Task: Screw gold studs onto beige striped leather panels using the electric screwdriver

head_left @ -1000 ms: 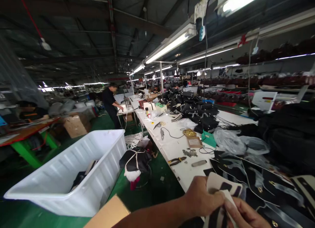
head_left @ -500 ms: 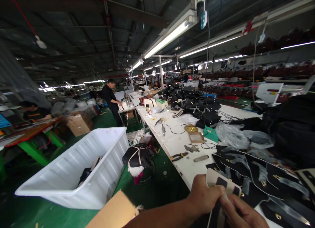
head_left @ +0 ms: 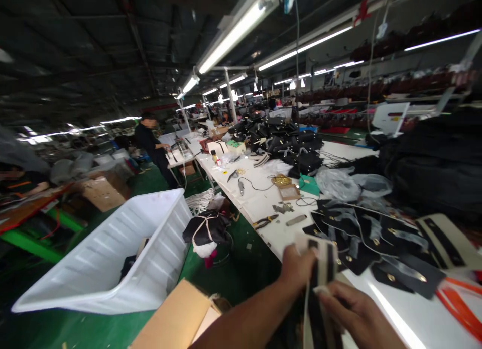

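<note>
My left hand [head_left: 295,266] is closed on the left side of a beige striped panel [head_left: 324,268] with two black bands, near its top end. My right hand [head_left: 350,304] pinches the same panel lower down on its right side. The panel's lower part runs out of view at the bottom and is blurred. Close by on the white table [head_left: 278,238] lie black flap pieces [head_left: 361,238] with gold fittings and clear plastic film. A similar beige striped panel [head_left: 448,241] rests at their right.
Pliers [head_left: 265,221], a grey-handled tool [head_left: 296,220] and small metal pieces [head_left: 283,208] lie on the table. Black goods [head_left: 278,143] are piled farther back. Left stand a white tub [head_left: 158,258], a cardboard box [head_left: 176,319] and a wrapped stool [head_left: 205,231]. A person [head_left: 152,148] stands at the far left.
The view has turned right and slightly down. My hands, bunched together before, are now farther apart along the panel, and more of its black bands shows.
</note>
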Available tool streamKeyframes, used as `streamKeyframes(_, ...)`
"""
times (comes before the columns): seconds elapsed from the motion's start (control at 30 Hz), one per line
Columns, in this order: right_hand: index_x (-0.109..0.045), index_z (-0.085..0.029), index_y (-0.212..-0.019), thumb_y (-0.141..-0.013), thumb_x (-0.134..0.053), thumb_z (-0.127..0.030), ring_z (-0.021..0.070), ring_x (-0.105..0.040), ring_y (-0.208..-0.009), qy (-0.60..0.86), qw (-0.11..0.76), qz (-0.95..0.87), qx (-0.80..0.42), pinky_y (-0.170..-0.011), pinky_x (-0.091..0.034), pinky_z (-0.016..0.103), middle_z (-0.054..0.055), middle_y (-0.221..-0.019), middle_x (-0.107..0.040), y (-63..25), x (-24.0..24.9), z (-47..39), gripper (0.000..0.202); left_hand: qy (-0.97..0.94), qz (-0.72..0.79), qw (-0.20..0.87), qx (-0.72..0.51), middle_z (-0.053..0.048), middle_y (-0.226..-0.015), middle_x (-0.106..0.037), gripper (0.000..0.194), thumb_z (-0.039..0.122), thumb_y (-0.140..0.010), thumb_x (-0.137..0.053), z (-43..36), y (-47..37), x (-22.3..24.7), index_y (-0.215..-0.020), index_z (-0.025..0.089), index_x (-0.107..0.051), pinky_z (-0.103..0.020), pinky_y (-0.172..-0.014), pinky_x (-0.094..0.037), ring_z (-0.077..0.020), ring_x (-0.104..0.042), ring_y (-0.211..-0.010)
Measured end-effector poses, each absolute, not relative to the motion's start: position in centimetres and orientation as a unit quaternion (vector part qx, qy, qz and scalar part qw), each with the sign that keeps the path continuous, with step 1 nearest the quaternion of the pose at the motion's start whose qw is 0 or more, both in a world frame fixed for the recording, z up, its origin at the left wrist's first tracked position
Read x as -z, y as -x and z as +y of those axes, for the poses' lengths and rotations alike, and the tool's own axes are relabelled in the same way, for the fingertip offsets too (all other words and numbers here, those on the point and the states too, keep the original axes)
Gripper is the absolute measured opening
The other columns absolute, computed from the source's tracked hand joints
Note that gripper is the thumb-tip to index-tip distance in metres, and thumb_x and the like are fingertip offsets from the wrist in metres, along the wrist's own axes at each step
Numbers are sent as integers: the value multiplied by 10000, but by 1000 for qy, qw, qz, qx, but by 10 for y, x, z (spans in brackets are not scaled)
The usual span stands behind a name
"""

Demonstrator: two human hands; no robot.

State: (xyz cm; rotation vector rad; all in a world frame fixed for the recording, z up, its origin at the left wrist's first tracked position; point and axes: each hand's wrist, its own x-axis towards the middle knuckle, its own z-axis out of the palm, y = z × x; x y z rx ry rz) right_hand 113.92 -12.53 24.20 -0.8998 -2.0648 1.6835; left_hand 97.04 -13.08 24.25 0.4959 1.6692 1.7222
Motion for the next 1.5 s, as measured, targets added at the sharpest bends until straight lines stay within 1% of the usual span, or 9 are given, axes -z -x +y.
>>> streamKeyframes(0.13,-633,-203,-684,-924,-575,-564,184,-603,-687,307,164,-700,-623,-639,-473,276,20,-703,-624,-1141,-251,-139,437,-156,643,338,-670,-84,-928,-786,320,323,-675,-809,-120,-918,-240,-936,144,-757,-301,-762,-562,-231,-717,-851)
streamKeyframes(0.23,-709,-203,-717,-901,-620,-558,264,-623,-1088,387,265,-682,-562,-905,-499,349,94,-1185,-672,-1147,-247,-123,410,-157,596,427,-662,-111,-966,-790,494,359,-637,-880,-118,-911,-237,-1046,120,-743,-362,-790,-594,-262,-739,-840)
streamKeyframes(0.3,-734,-205,-736,-877,-653,-567,286,-592,-1176,394,261,-680,-561,-980,-479,378,95,-1276,-646,-1153,-240,-111,397,-156,539,497,-662,-123,-959,-790,554,371,-635,-908,-122,-926,-237,-1088,105,-729,-380,-795,-605,-270,-746,-826)
streamKeyframes(0.47,-711,-190,-820,-837,-697,-593,179,-627,-660,405,164,-577,-690,-608,-500,282,13,-728,-675,-1166,-226,-110,403,-159,519,563,-624,-123,-956,-788,518,437,-736,-860,-144,-971,-238,-1105,104,-715,-345,-768,-603,-249,-744,-806)
streamKeyframes(0.83,-668,-194,-777,-846,-670,-632,174,-599,-680,486,238,-606,-583,-601,-484,271,5,-709,-648,-1177,-221,-107,443,-126,517,675,-511,-150,-988,-778,579,414,-707,-892,-207,-1019,-215,-1139,73,-714,-350,-788,-591,-242,-734,-822)
streamKeyframes(1.0,-662,-205,-697,-886,-667,-584,198,-626,-914,480,348,-649,-476,-796,-483,298,50,-1031,-697,-1195,-224,-102,423,-128,547,613,-555,-143,-989,-779,610,465,-738,-857,-190,-1019,-218,-1191,89,-700,-372,-763,-609,-251,-738,-809)
streamKeyframes(1.13,-660,-211,-694,-880,-663,-602,152,-550,-644,465,243,-660,-538,-615,-433,276,-11,-701,-615,-1199,-228,-114,433,-163,581,576,-551,-106,-905,-768,586,531,-812,-778,-183,-1016,-222,-1200,104,-683,-318,-611,-592,-202,-701,-669)
streamKeyframes(1.3,-685,-198,-689,-874,-641,-628,135,-523,-575,445,186,-658,-579,-546,-395,251,-21,-599,-591,-1183,-221,-126,470,-210,575,580,-537,-51,-735,-717,548,587,-823,-742,-181,-1021,-229,-1064,97,-702,-268,-544,-532,-151,-618,-544)
streamKeyframes(1.5,-652,-203,-664,-878,-587,-695,143,-512,-555,466,198,-652,-564,-521,-380,257,-17,-569,-569,-1176,-214,-125,540,-287,606,530,-519,-105,-937,-779,430,467,-782,-807,-184,-1020,-232,-989,94,-760,-292,-762,-558,-226,-706,-822)
